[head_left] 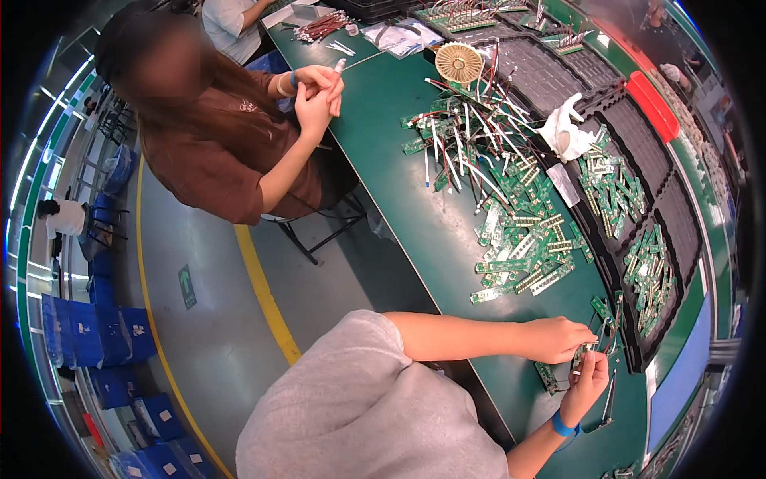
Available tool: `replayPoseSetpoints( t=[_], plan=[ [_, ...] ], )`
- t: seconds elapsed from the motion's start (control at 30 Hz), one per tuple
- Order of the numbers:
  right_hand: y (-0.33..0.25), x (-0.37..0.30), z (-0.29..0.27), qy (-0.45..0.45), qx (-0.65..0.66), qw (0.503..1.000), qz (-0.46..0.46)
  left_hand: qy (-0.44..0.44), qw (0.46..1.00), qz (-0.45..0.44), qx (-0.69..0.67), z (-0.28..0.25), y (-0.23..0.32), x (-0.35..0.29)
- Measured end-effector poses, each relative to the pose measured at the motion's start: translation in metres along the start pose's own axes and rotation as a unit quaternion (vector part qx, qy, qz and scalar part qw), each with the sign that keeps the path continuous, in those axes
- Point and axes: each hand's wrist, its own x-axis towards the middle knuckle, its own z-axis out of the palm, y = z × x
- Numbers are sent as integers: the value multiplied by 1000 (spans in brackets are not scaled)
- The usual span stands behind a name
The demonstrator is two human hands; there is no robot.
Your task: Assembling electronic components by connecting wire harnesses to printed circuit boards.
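At the lower right, my left hand (556,340) and my right hand (586,385), which has a blue band at its wrist, meet fingertip to fingertip. Both are closed on a small green circuit board (578,362) with a white end; the fingers cover most of it. Dark wires (613,323) run beside the hands, and whether they join this board I cannot tell. Another green board (547,378) lies on the table just below my left hand. A little farther off is a heap of narrow green circuit boards (519,247).
Wired boards (471,132) lie farther along the green table (375,120), near a yellow round fan-like piece (459,62) and a white glove (567,132). Black trays (630,136) with boards line the right side, by a red bin (653,106). Across from me sits a co-worker (231,144), hands together.
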Motion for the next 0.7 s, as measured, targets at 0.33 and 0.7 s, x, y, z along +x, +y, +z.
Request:
replayPoseSetpoints(
  t=[0.33, 0.7],
  plan=[
    [12, -1, 12, 72, -257, 941, -206, -14, 1000, -6, 25, -1, -2, 0],
    [12, 1, 2, 33, -151, 981, -120, 26, 999, 0, -21, 2, -3, 1]
  ],
)
